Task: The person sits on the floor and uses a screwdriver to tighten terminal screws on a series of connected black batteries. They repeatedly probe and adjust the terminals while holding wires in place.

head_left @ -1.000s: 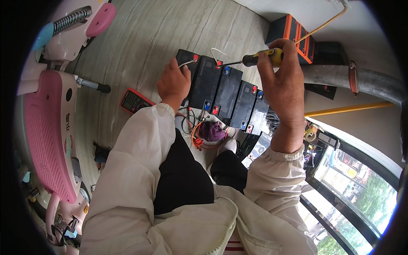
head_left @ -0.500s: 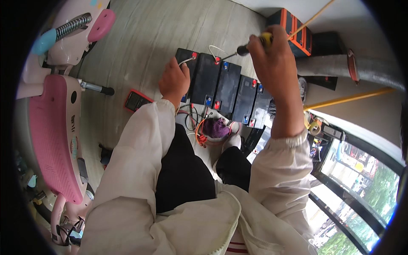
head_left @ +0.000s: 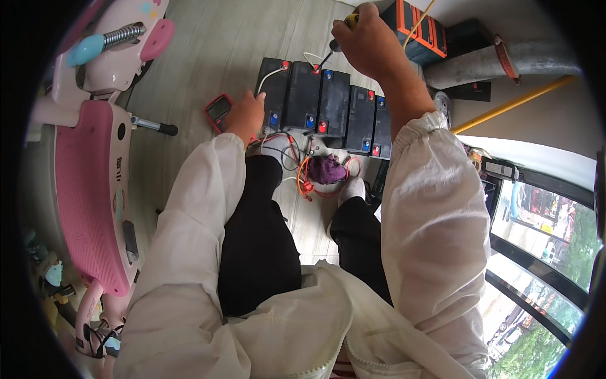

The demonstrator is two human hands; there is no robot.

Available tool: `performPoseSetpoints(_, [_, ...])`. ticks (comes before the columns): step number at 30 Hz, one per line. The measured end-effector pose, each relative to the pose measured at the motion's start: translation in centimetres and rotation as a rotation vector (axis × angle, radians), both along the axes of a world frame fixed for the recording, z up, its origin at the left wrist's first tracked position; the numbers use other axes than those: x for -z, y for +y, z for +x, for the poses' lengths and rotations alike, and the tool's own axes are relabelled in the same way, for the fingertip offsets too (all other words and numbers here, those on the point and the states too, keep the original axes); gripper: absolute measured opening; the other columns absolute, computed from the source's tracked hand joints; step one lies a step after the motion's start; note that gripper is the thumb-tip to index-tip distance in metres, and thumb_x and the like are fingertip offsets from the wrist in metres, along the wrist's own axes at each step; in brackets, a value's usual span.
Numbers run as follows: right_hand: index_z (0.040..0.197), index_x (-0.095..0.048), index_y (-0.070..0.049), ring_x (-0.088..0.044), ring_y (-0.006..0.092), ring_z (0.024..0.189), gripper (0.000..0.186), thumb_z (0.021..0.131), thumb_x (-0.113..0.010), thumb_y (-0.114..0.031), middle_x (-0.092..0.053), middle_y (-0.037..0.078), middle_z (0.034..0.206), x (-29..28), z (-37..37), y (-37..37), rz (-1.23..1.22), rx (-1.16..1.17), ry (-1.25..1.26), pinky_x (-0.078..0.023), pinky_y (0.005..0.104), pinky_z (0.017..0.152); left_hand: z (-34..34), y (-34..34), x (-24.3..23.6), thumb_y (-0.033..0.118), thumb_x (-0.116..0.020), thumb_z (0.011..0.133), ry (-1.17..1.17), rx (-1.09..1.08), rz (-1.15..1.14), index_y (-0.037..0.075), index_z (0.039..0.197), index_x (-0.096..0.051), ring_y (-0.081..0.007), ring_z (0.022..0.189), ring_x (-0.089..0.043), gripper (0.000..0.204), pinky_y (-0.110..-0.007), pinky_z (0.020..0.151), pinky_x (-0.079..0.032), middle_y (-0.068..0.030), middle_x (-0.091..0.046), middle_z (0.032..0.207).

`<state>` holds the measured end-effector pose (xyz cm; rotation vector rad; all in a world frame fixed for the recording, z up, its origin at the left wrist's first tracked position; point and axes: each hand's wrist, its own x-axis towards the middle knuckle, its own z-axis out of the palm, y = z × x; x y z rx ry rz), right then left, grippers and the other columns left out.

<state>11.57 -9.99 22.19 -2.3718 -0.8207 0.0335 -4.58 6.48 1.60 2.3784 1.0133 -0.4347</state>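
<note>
a row of black batteries (head_left: 328,107) is laid on the grey floor (head_left: 208,57) in front of the seated person's knees, and it is taken as the landmark here. the right hand (head_left: 369,44) is held above the far edge of the row, fingers wrapped tight round the handle of a screwdriver (head_left: 334,41); the dark shaft is angled down w/ its tip at or just over a red terminal on the far side of the second battery from the left, contact can't be told. the left hand (head_left: 246,114) is rested at the left end of the row, palm down, fingers curled loosely against the near corner of the leftmost battery; whether anything is pinched in it can't be told. a white wire (head_left: 268,77) is run over the top of that leftmost battery toward its red terminal. just left of the row, beside the left hand, a red multimeter (head_left: 219,110) is laid flat on the floor. on the near side of the row, betw. the batteries and the person's feet, a tangle of red and orange wires (head_left: 303,174) is spread, w/ a purple cloth (head_left: 326,169) in the middle of it. beyond the row, to the right, an orange and black case (head_left: 420,28) is set, w/ a grey pipe (head_left: 486,63) next to it. well left of the row a pink scooter (head_left: 88,189) is parked. white sleeves and dark trousers are worn.
</note>
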Motion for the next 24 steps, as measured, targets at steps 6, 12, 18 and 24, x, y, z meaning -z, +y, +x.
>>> performPoseSetpoints(6, [0.102, -0.044, 0.006, -0.067, 0.0448, 0.083, 0.035, 0.094, -0.064, -0.023, -0.067, 0.025, 0.082, 1.3, 2.6, -0.3, -0.602, -0.547, -0.844, -0.052, 0.05, 0.072, -0.8, -0.3, 1.2, 0.054, -0.033, 0.106, -0.064, -0.098, -0.085, 0.006, 0.13, -0.053, -0.0453, 0.12, -0.061, 0.057, -0.057, 0.098, -0.048, -0.0222, -0.063, 0.131])
performPoseSetpoints(12, [0.103, -0.044, 0.007, -0.071, 0.0311, 0.075, 0.029, 0.095, -0.062, -0.014, -0.065, 0.016, 0.076, 0.9, 0.8, -1.2, 0.201, -0.015, 0.133, -0.055, 0.0416, 0.069, -1.0, -0.5, 2.1, 0.051, -0.035, 0.106, -0.148, -0.104, -0.095, 0.005, 0.128, -0.053, -0.0468, 0.119, -0.06, 0.054, -0.058, 0.097, -0.048, -0.0233, -0.062, 0.13])
performPoseSetpoints(18, [0.1, -0.043, 0.007, -0.07, 0.0328, 0.075, 0.03, 0.095, -0.062, -0.015, -0.064, 0.019, 0.076, 0.9, 1.7, -1.7, 0.246, -0.042, 0.144, -0.055, 0.0414, 0.068, -0.8, -0.6, 2.0, 0.047, -0.04, 0.105, -0.187, -0.121, -0.072, 0.003, 0.128, -0.054, -0.0462, 0.119, -0.059, 0.051, -0.056, 0.097, -0.048, -0.0245, -0.061, 0.13])
performPoseSetpoints(24, [0.097, -0.045, 0.007, -0.067, 0.0397, 0.078, 0.031, 0.093, -0.063, -0.018, -0.063, 0.023, 0.076, 0.7, 1.8, -1.7, 0.175, -0.037, -0.021, -0.053, 0.0445, 0.068, 0.5, -2.0, 0.9, 0.019, -0.064, 0.093, -0.744, 0.063, 0.327, 0.002, 0.133, -0.053, -0.0388, 0.125, -0.055, 0.045, -0.05, 0.103, -0.046, -0.0207, -0.06, 0.13])
